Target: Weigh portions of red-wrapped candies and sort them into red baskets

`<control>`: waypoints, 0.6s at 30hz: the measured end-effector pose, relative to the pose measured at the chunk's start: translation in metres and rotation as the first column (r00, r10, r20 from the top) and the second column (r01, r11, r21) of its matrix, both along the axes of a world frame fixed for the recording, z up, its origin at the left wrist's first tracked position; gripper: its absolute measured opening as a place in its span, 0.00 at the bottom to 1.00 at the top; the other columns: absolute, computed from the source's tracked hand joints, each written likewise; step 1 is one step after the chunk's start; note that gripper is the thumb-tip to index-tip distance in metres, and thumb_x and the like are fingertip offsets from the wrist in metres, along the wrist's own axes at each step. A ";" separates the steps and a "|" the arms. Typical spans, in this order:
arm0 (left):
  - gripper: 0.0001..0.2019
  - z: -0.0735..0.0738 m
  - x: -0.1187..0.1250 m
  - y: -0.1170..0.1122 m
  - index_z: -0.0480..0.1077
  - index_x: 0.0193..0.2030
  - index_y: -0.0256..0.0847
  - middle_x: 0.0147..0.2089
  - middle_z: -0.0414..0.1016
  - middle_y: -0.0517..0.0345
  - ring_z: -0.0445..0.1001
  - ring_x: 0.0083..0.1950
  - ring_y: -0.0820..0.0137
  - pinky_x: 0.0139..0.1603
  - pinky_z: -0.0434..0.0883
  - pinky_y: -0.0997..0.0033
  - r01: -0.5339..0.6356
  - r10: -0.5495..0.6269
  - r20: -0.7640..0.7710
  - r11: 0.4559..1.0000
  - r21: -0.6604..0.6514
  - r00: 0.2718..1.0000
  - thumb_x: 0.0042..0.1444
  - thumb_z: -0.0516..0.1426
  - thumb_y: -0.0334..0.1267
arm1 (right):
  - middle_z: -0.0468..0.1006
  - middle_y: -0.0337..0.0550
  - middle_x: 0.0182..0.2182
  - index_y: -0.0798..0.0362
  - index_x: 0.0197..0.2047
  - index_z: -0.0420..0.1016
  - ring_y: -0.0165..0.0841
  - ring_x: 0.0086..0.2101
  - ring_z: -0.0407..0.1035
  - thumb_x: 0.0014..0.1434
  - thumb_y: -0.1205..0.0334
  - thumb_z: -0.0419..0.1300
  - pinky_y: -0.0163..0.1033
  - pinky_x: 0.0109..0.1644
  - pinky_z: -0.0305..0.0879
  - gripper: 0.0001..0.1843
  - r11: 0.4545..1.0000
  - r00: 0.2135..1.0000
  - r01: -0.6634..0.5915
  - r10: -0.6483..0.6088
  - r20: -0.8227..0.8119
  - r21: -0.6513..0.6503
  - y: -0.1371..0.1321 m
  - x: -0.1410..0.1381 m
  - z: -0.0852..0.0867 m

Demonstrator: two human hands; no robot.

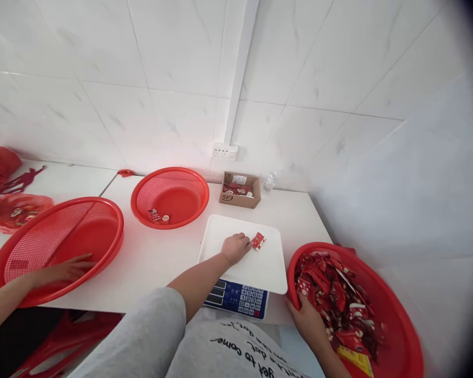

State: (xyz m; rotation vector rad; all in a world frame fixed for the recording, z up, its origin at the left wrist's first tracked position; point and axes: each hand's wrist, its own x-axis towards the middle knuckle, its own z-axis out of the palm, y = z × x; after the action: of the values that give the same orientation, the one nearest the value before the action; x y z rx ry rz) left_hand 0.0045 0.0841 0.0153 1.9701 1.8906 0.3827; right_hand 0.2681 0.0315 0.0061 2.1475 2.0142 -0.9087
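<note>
My left hand (235, 247) rests on the white tray (260, 270) of a scale, fingers curled, fingertips pinching the edge of a small red packet (258, 241) that lies on the tray. Down at the right, my right hand (305, 315) grips the near rim of a red mesh basket (402, 336) filled with several red packets (339, 299), thumb inside the rim.
The scale's blue keypad (238, 298) faces me. A red basket (169, 197) behind it holds two packets; a small cardboard box (239, 190) stands by the wall. Another person's hand (69, 268) lies in a large red basket (59, 247) at left. Red bags (11, 210) lie far left.
</note>
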 end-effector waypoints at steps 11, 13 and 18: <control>0.25 0.027 0.030 0.034 0.63 0.57 0.53 0.59 0.61 0.51 0.72 0.49 0.59 0.44 0.69 0.62 0.155 -0.161 -0.006 0.955 -0.254 0.987 0.52 0.59 0.50 | 0.77 0.55 0.46 0.55 0.52 0.66 0.44 0.44 0.72 0.57 0.48 0.46 0.40 0.45 0.63 0.26 0.999 1.000 -0.006 0.005 0.025 0.035 -0.003 0.000 -0.002; 0.20 0.026 0.034 0.037 0.67 0.54 0.50 0.59 0.61 0.49 0.72 0.49 0.59 0.45 0.69 0.61 0.158 -0.171 -0.022 0.946 -0.282 0.985 0.53 0.58 0.45 | 0.77 0.54 0.47 0.55 0.53 0.66 0.44 0.45 0.72 0.57 0.48 0.46 0.40 0.45 0.63 0.26 0.999 1.000 -0.008 0.007 0.021 0.047 -0.003 0.000 -0.002; 0.17 0.023 0.031 0.034 0.68 0.52 0.46 0.55 0.64 0.48 0.74 0.46 0.61 0.43 0.69 0.61 0.098 -0.110 -0.028 0.957 -0.273 0.994 0.56 0.52 0.33 | 0.77 0.54 0.46 0.55 0.52 0.66 0.44 0.45 0.72 0.57 0.49 0.46 0.41 0.45 0.63 0.26 1.000 1.000 -0.007 0.007 0.006 0.023 -0.002 0.000 0.001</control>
State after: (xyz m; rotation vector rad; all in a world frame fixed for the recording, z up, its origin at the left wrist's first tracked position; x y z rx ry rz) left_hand 0.0355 0.1177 0.0386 1.8944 1.7492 0.0469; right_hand 0.2685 0.0292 0.0066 2.1511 2.0382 -0.8812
